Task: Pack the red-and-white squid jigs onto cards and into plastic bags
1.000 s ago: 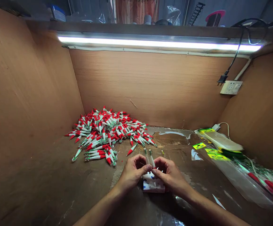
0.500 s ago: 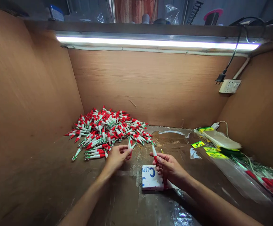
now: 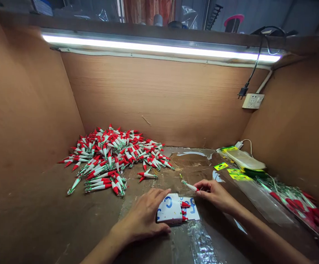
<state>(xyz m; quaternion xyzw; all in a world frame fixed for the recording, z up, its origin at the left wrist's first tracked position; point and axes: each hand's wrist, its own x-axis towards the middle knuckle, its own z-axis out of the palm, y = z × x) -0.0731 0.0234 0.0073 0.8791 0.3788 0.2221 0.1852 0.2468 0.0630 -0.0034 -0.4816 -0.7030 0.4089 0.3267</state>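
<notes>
My left hand [image 3: 148,212] spans the left end of a small white box [image 3: 169,209] with blue lettering, fingers along its far edge and thumb along its near edge. Several red lure tips [image 3: 185,212] stick out of the box's right end, over a white lettered flap [image 3: 194,211]. Between its fingertips, my right hand [image 3: 213,192] pinches the red end of a red-and-white squid jig [image 3: 190,186], whose green hooked end points up and left. A few loose squid jigs [image 3: 147,175] lie on the table beyond my left hand.
A large pile of squid jigs [image 3: 118,150] is at the back left. Yellow header cards [image 3: 239,175], clear bags and bagged lures [image 3: 299,205] lie on the right. A plug [image 3: 242,91] hangs beside the wall socket [image 3: 253,101]. Clear tape [image 3: 203,244] covers the front.
My left hand has let go of the squid jigs, which now lie on the table, and has come to the box. My right hand has moved right of the box, its jig tilted lower.
</notes>
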